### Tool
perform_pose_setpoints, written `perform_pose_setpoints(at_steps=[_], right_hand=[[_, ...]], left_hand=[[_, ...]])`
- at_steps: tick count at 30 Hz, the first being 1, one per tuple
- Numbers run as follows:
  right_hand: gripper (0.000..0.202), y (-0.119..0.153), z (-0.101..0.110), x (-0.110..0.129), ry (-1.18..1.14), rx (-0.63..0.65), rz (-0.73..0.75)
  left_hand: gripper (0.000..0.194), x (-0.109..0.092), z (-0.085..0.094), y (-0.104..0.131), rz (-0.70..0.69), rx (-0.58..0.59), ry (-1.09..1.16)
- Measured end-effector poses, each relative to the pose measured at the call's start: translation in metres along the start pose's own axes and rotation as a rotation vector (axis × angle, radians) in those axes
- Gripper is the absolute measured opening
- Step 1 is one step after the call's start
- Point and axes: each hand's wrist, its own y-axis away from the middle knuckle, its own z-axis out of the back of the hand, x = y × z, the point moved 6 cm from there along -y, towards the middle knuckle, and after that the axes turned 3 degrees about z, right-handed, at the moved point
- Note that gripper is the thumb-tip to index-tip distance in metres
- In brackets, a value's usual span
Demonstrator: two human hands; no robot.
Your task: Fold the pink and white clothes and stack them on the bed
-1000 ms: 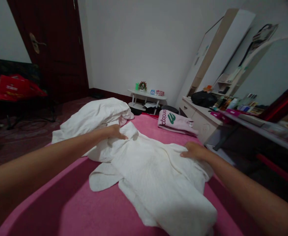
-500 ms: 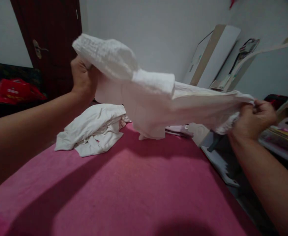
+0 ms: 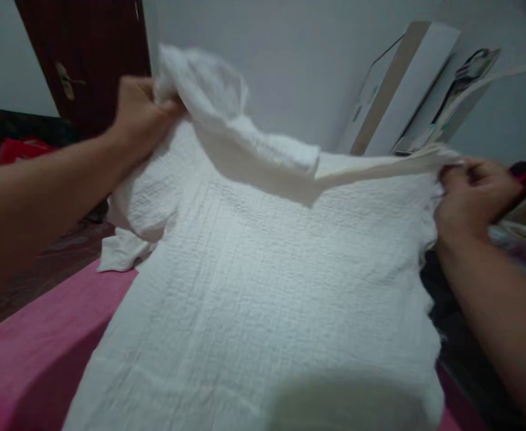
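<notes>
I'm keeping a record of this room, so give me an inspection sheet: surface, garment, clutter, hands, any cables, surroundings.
Surface: pink covering, partly hidden behind the garment.
Garment: white garment, textured, held up and spread between both hands.
Clutter: white cloth on the pink covering; red bag beyond, partly hidden by the left arm.
Hands: left hand and right hand grip the garment's top at either side.
Cables: nothing seen that is clearly one.
Surroundings: dark red door, pale wall, tall white-and-beige unit.

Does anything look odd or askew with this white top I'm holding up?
The top hangs askew, higher in view at your left hand than your right hand, and bunched by the left. The dark patch low down looks like shadow, not a stain. I see no tear.
</notes>
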Motion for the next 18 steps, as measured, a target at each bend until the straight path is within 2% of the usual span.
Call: perform_pose_setpoints(at_steps=[2, 4, 5, 6, 7, 9, 11, 13, 15, 17, 18], right_hand=[[0.035, 0.027, -0.036, -0.011, -0.065, 0.084, -0.063], [0.029, 0.061, -0.08, -0.032, -0.028, 0.318, -0.092], [0.028, 0.08, -0.101, -0.047, 0.024, 0.454, -0.149], [0.03, 0.098, -0.117, -0.061, 0.047, 0.518, -0.181], [0.032, 0.114, -0.129, -0.072, 0.063, 0.547, -0.198], [0.036, 0.143, -0.147, -0.085, 0.07, 0.593, -0.188], [0.04, 0.168, -0.158, -0.082, 0.049, 0.633, -0.136], [0.04, 0.187, -0.163, -0.069, 0.015, 0.673, -0.087], [0.033, 0.199, -0.168, -0.05, -0.017, 0.731, -0.068], [0.024, 0.207, -0.174, -0.03, -0.066, 0.82, -0.047], [0.021, 0.211, -0.178, -0.019, -0.107, 0.877, -0.018]], left_hand=[[0.045, 0.035, -0.04, 0.014, 0.072, 0.164, -0.182], [0.037, 0.075, -0.079, 0.034, 0.14, 0.333, -0.409], [0.031, 0.092, -0.094, 0.044, 0.152, 0.364, -0.446], [0.026, 0.106, -0.108, 0.054, 0.159, 0.383, -0.468], [0.024, 0.117, -0.12, 0.065, 0.163, 0.394, -0.493], [0.03, 0.129, -0.141, 0.085, 0.136, 0.4, -0.572], [0.039, 0.122, -0.16, 0.106, 0.039, 0.409, -0.599], [0.038, 0.101, -0.182, 0.13, -0.088, 0.495, -0.499], [0.027, 0.077, -0.205, 0.159, -0.152, 0.699, -0.335], [0.02, 0.058, -0.224, 0.191, -0.137, 0.911, -0.214], [0.021, 0.052, -0.231, 0.205, -0.121, 0.98, -0.181]])
